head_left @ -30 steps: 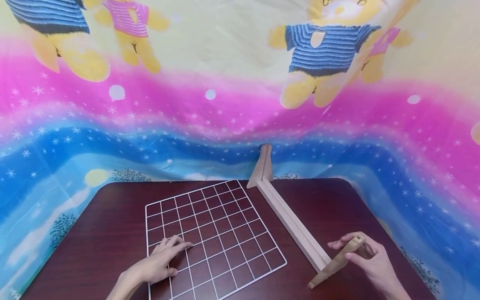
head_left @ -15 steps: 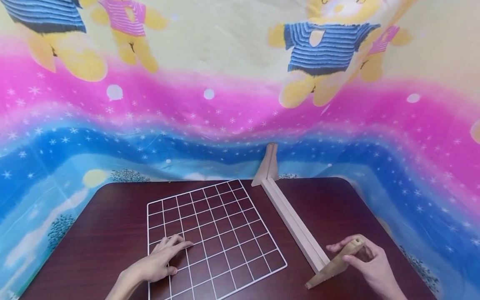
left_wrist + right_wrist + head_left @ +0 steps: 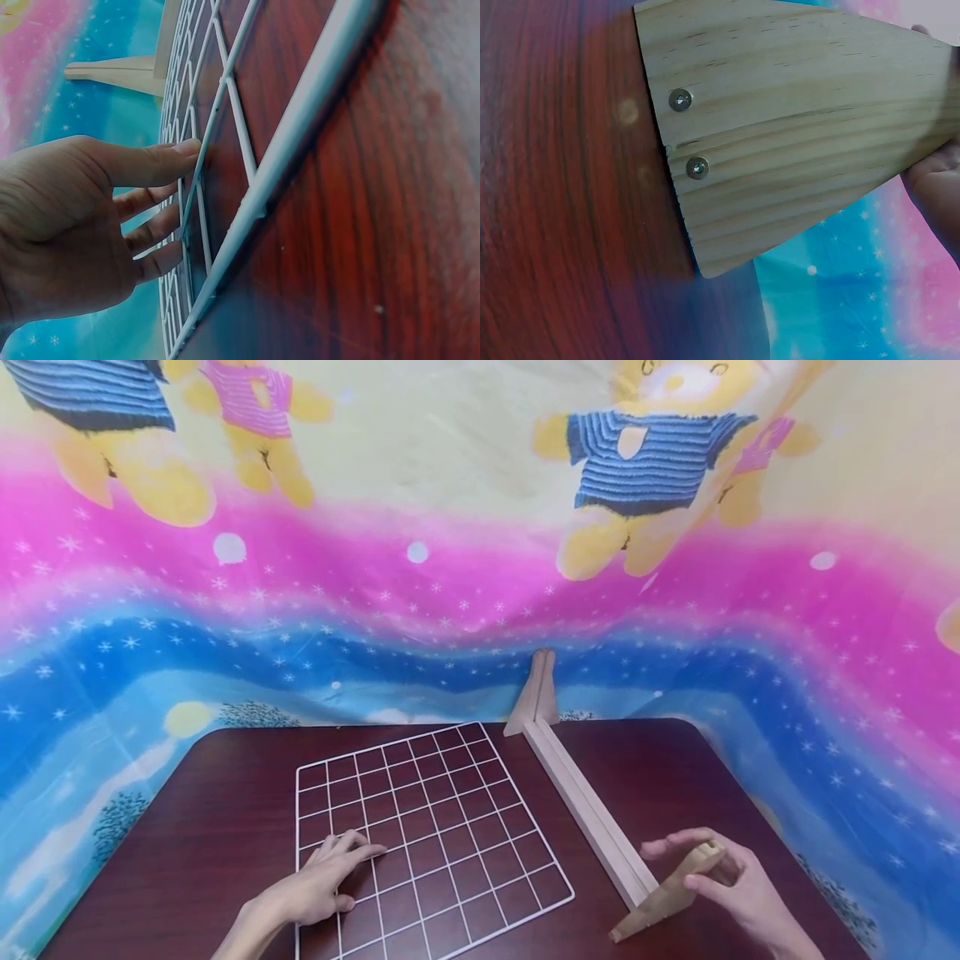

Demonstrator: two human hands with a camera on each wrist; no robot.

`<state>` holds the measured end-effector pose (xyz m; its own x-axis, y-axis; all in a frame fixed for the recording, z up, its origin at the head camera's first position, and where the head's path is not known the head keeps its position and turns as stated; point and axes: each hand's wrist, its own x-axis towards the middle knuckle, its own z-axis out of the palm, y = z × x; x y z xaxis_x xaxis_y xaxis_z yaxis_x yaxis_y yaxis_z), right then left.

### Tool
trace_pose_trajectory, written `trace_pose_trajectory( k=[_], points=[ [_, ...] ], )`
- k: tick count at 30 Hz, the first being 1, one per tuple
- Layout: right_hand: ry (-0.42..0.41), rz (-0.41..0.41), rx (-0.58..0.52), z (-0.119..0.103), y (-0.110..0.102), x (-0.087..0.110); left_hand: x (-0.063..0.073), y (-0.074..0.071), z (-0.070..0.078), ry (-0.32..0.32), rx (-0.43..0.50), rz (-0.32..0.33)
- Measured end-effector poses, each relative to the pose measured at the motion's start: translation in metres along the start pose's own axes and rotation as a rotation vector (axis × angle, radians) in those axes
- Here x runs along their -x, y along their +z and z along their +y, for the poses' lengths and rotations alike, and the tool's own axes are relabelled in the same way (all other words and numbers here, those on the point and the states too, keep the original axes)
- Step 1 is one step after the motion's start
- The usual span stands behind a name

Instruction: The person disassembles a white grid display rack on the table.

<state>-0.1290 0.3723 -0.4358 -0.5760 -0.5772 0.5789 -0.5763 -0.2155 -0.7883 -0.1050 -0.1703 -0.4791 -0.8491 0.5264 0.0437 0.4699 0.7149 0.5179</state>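
A white wire grid panel lies flat on the dark wood table. My left hand rests on its near left part, fingers loosely bent; in the left wrist view the thumb touches a wire. To the right stands a wooden stand: a long grooved bar between two tapered end pieces. My right hand holds the near end piece at its narrow top, thumb on one side and rather straight fingers on the other. Two screw heads show on that end piece in the right wrist view.
The far end piece stands upright at the table's back edge. Behind the table hangs a cloth with bears and snowflakes, also falling along both sides. A narrow strip of table separates the grid panel from the bar.
The far end of the wooden stand has swung slightly right, and its near end a little left. My right fingers have straightened somewhat. The left hand has stayed put on the grid panel.
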Motion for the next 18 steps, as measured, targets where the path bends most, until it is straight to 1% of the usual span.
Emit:
trace_pose_trajectory(
  k=[4,8,11,18],
  points=[
    [-0.011,-0.005,-0.022,0.001,0.001,0.000,-0.002,-0.001,-0.001,0.001,0.025,-0.006],
    [-0.015,0.030,-0.046,0.002,0.005,0.002,-0.005,-0.003,-0.003,-0.004,0.022,-0.011],
    [0.000,0.056,-0.061,0.001,0.007,0.003,-0.007,-0.003,-0.005,-0.007,0.016,-0.020],
    [0.001,0.083,-0.067,0.002,0.010,0.006,-0.011,-0.004,-0.008,-0.004,0.029,-0.034]
  ],
)
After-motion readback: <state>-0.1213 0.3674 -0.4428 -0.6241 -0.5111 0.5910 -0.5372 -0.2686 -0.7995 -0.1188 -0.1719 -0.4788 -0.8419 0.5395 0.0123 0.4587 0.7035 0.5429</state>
